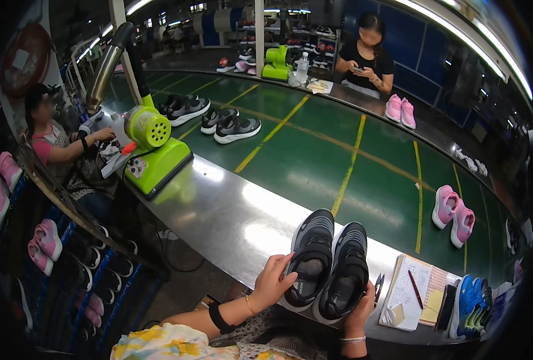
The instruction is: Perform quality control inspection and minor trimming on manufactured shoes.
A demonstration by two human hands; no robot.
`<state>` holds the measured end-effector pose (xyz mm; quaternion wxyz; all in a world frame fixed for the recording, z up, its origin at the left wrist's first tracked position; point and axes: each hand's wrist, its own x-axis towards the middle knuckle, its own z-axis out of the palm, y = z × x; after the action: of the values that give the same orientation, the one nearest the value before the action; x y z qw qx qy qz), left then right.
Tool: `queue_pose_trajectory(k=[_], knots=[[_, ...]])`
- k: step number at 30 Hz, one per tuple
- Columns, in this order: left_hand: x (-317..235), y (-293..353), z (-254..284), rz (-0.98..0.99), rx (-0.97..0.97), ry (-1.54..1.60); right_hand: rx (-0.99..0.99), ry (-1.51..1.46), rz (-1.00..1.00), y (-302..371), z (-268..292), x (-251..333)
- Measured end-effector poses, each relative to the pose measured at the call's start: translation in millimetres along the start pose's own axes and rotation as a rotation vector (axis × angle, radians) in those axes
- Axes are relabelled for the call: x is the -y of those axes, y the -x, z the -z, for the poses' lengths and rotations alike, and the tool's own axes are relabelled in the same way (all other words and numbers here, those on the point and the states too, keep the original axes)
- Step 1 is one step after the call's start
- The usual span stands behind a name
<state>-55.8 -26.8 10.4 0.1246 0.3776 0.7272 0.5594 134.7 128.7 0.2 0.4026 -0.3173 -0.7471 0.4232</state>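
From my remote station, I am seeing a long, flat silver metal bench edge gleaming smoothly at 8 o'clock, a wide green yellow-striped work surface reflecting softly at 2, a rounded lime-green machine shining glossily at 9, and strapped, cloth-like black-and-grey shoes looking mostly matt at 5.

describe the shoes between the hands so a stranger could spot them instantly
Start at the wide green belt and follow the shiny metal ledge along its near side. Left of the open notebook are black-and-grey sneakers, toes pointing away. Unlike the dark shoes farther along the belt, this pair has the left hand and right hand on it.
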Motion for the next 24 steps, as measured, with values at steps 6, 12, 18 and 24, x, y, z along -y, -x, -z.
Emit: queue_pose_trajectory(k=[6,12,18,24], knots=[[-3.0,0.8,0.0,-0.063,-0.087,-0.036,0.016,-0.052,-0.022,-1.4,-1.7,-4.9],[-2.2,-0.8,-1.6,-0.073,-0.088,-0.044,-0.026,-0.127,-0.055,-2.5,-3.9,-13.8],[-4.6,-1.0,-0.9,-0.073,-0.113,-0.035,-0.018,-0.140,-0.055,-4.9,-6.8,-9.9],[-2.6,-0.8,0.8,-0.067,-0.124,-0.041,-0.024,-0.139,-0.045,-3.9,-9.4,-8.2]])
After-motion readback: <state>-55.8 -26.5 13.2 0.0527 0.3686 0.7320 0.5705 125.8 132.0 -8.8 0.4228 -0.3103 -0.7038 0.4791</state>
